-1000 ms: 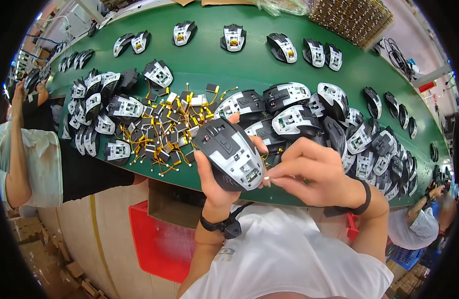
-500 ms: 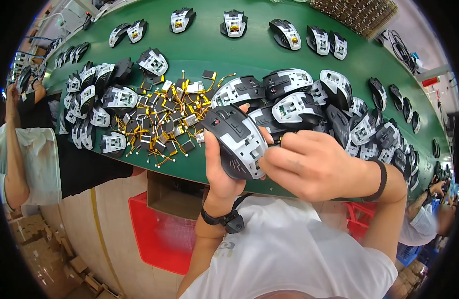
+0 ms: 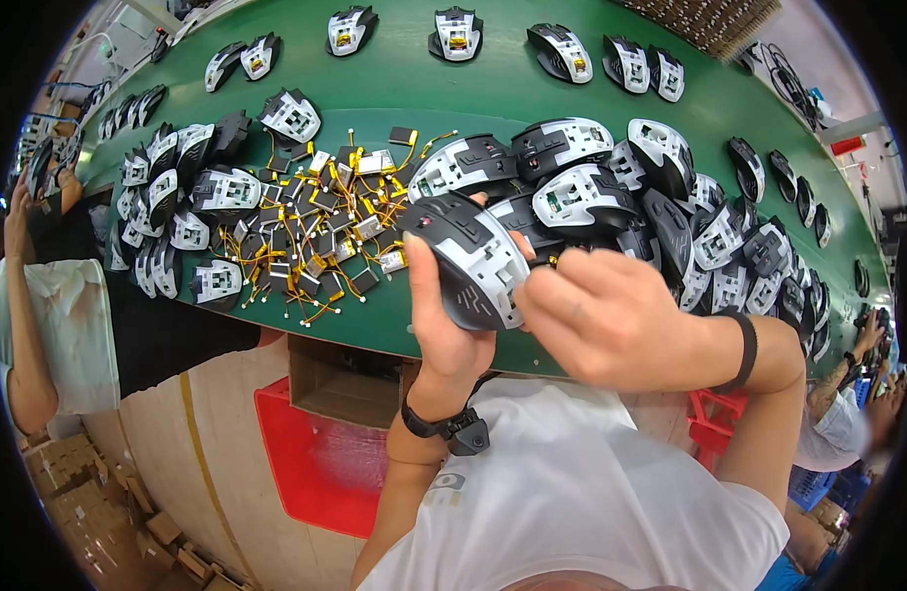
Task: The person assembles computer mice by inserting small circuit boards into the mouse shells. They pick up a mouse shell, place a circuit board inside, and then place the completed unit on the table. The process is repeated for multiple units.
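Note:
A black and silver computer mouse (image 3: pixel 473 261) lies with its underside up in my left hand (image 3: pixel 442 325), fingers wrapped round its body. My right hand (image 3: pixel 611 315) is closed in a pinch at the mouse's right edge; its fingertips hide whatever is between them. Beyond the left hand spreads a heap of small battery packs (image 3: pixel 321 222) with yellow tape and thin wires ending in white plugs. More upturned mice (image 3: pixel 582 202) are piled just past my right hand, some touching one another.
Another pile of mice (image 3: pixel 227 190) stands at the left of the green table (image 3: pixel 375 94). Several mice (image 3: pixel 456 37) sit spaced out along the far side. Below the near edge are a red bin (image 3: pixel 316 473) and a cardboard box (image 3: pixel 345 384). A person (image 3: pixel 55 325) works at the left.
The view has shifted slightly, so the table things sit a little higher and further left. Both hands keep their hold, and the mouse is tilted slightly differently.

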A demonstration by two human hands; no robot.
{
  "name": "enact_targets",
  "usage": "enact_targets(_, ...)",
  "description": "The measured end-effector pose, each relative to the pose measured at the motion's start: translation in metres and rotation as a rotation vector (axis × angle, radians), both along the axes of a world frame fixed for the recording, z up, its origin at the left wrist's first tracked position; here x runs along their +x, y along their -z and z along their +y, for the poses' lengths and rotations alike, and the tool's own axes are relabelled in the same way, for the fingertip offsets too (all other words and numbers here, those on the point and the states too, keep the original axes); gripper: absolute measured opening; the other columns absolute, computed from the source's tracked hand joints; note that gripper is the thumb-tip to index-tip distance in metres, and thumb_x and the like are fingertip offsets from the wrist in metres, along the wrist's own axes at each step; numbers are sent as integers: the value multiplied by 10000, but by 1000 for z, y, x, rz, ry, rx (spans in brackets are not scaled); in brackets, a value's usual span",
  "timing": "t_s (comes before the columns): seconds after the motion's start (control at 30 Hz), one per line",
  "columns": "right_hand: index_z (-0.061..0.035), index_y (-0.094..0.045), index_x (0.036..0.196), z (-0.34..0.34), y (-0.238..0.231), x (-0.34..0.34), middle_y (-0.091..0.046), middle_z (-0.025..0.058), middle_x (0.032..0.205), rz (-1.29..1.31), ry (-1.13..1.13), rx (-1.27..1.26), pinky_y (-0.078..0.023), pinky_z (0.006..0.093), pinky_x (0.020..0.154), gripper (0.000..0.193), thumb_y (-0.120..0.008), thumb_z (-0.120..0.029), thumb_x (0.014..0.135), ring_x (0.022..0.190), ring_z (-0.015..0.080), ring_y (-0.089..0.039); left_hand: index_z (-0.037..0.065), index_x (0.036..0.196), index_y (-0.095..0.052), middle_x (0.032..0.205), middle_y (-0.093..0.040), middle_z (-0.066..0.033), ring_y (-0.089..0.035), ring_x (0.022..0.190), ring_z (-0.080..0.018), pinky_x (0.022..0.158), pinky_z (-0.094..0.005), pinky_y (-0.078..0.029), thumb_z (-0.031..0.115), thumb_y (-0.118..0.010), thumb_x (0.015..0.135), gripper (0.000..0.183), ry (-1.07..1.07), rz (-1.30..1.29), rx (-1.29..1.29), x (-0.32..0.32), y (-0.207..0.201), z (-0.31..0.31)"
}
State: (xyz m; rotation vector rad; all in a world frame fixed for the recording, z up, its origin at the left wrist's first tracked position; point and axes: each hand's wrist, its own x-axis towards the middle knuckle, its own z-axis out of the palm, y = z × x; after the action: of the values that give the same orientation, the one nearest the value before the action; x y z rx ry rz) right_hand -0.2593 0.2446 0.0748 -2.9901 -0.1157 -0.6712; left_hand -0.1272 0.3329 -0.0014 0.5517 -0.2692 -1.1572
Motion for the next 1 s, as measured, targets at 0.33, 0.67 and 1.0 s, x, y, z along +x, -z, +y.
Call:
enact_targets(0.33,17,-621,789,0,2,-4,-488,73,839,37,-97,111,-445,279,507,213,-649,-120,628,695,177,-503,32,1371,-418,1009,-628,-167,-623,768,-188,697,-279,-522,630,-234,1005,725,-97,-24,102,-16,-14,-3)
enact_targets(0.67,21,-588,1133,9,18,-24,-626,68,860,-223,142,979,-464,234,556,334,-657,-8,807,642,107,-569,12,1479,-204,1042,-607,-224,-628,907,-265,785,-351,-523,867,-313,823,1083,-152,-341,-154,-1,-18,-4)
enact_targets(1.0,-8,-607,922,4,25,-13,-692,46,770,224,119,1967,-411,223,569,179,-580,-180,964,613,50,-520,-36,1430,-252,891,-601,-229,-586,866,-334,880,-505,-455,855,-286,839,1069,-273,-521,-205,-4,-11,-13)
